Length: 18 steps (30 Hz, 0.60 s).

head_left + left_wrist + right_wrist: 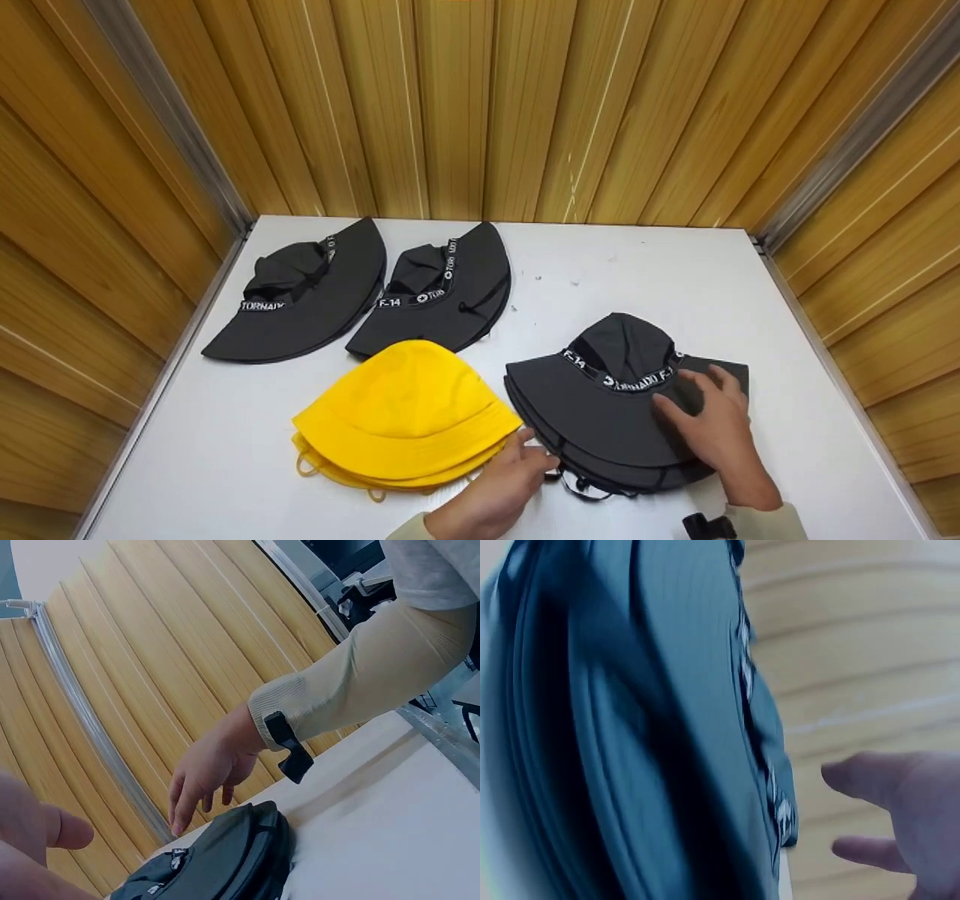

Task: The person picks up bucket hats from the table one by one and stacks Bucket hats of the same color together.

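A stack of dark grey bucket hats (600, 420) with lettered bands lies at the front right. Over its right brim hovers my right hand (716, 424), thumb and fingers spread and bent, with nothing between them. In the right wrist view that hand (930, 810) appears apart from the hats. My left hand (499, 484) is low between this stack and the yellow bucket hats (409, 405), its fingertips close to both brims. Whether they touch cannot be made out. The left wrist view shows the left hand's thumb (71, 831) sticking out, gripping nothing.
Two more piles of dark hats, one at the far left (300, 300) and one beside it (442, 292), sit toward the back of the white table (637, 270). Wood-patterned panels (480, 112) enclose the table's back and sides. Loops of cord (585, 491) hang from the front stack.
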Tool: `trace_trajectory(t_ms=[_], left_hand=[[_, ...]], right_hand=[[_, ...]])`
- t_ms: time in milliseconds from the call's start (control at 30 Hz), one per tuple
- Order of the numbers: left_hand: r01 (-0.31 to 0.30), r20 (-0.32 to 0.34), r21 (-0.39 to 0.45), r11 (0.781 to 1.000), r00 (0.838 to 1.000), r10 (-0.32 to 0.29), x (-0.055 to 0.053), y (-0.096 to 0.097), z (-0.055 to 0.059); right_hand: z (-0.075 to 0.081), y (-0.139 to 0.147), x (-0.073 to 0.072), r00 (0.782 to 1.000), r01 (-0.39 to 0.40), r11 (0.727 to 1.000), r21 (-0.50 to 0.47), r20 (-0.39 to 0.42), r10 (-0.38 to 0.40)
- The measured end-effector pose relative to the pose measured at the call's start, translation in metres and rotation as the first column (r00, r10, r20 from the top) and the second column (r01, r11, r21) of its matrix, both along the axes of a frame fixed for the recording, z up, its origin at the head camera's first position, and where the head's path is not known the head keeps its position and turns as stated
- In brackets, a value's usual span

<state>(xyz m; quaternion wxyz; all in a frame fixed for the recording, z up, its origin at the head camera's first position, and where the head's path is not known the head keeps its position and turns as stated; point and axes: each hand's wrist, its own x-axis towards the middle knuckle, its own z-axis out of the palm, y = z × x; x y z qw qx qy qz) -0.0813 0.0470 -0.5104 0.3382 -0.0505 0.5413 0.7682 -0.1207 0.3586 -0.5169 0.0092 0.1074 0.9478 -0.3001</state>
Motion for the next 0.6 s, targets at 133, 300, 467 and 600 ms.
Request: trace_trajectory(t_ms=[133,300,467,600], left_hand=[[0.144,-0.071,-0.027,0.989,0.987,-0.146,-0.012,-0.02,0.014],[0.163,-0.257,-0.089,0.983,0.949,-0.181,-0.046,-0.049,0.031],[0.054,-0.402,-0.214,0.975,0.905,-0.138,-0.093,-0.081,0.044],[-0.086,-0.445,-0.328,0.941,0.893,-0.073,-0.133,-0.106,0.053]], right_hand=[[-0.004,-0.017,0.002,0.979,-0.202,0.979,0.023,-0.014,0.202],[-0.015,-0.03,0.002,0.941,-0.337,0.936,0.102,0.053,0.333],[-0.024,-0.033,0.0,0.926,-0.374,0.914,0.158,0.109,0.36],[-0.025,-0.033,-0.001,0.927,-0.373,0.911,0.177,0.106,0.359]])
